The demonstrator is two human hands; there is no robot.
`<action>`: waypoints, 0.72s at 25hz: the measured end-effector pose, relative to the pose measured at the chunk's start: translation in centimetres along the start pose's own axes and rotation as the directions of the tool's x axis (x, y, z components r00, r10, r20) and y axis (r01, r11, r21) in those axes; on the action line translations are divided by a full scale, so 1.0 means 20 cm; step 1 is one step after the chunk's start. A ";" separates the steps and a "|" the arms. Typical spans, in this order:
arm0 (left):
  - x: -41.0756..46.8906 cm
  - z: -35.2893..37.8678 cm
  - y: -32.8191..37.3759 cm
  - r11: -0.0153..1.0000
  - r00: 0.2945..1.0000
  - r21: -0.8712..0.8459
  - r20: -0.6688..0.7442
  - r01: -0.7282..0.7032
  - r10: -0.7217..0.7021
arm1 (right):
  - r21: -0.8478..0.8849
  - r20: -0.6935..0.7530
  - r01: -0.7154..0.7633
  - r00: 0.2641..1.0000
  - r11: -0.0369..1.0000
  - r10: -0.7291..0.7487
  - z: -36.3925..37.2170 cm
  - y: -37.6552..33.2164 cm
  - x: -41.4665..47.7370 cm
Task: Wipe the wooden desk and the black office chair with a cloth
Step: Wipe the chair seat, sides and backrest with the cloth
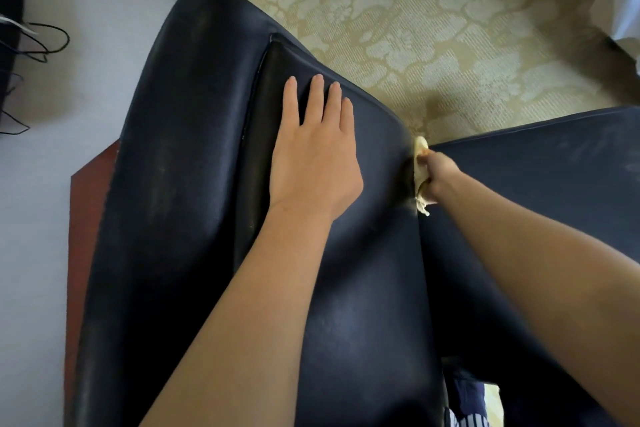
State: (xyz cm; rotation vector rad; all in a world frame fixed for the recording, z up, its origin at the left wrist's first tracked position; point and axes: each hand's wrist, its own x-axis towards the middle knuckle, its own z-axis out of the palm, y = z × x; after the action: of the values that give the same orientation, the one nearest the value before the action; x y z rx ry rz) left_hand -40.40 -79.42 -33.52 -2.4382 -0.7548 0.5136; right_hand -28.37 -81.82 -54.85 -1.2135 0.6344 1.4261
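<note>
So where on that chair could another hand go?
Free: the chair panel left of the left hand, and the dark surface right of the cloth. Crowded: the crease between them, where the right hand grips the cloth.

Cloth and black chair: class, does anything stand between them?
Nothing visible does. The right hand grips the cloth against the chair edge; the left hand rests flat on the chair, apart from the cloth.
</note>
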 end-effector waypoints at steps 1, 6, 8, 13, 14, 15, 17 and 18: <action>0.00 0.00 0.00 1.000 1.000 0.001 -0.001 -0.002 0.002 | 0.007 0.035 0.043 0.998 0.999 -0.043 0.03 -0.05 -0.02; 0.00 0.00 0.00 1.000 1.000 0.011 0.003 -0.002 0.002 | -0.373 0.317 0.398 0.904 0.838 -0.288 0.20 -0.25 -0.19; 0.00 0.00 0.00 1.000 1.000 0.020 0.009 -0.001 0.000 | -0.514 0.416 0.517 0.848 0.684 -0.328 0.25 -0.30 -0.29; -0.01 -0.01 0.00 0.999 1.000 0.037 0.022 -0.001 0.001 | -0.528 0.615 0.720 0.690 0.450 -0.382 0.36 -0.33 -0.52; -0.01 -0.01 0.00 0.999 1.000 0.039 0.020 0.000 -0.001 | -0.494 0.650 0.750 0.655 0.440 -0.386 0.38 -0.33 -0.56; -0.01 -0.02 0.00 0.999 1.000 0.037 0.017 0.002 -0.003 | -0.455 0.683 0.772 0.622 0.444 -0.383 0.39 -0.33 -0.60; -0.01 -0.02 0.00 1.000 1.000 0.028 0.013 0.006 -0.007 | -0.401 0.729 0.811 0.564 0.427 -0.388 0.40 -0.32 -0.63; -0.01 -0.03 0.00 1.000 1.000 0.021 0.011 0.007 -0.008 | -0.393 0.739 0.836 0.535 0.384 -0.409 0.40 -0.31 -0.62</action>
State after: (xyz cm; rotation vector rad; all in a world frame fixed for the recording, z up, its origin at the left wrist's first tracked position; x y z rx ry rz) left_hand -40.19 -79.76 -33.14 -2.4137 -0.7591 0.5306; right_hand -26.77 -78.06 -39.33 -1.3218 -0.8959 1.1856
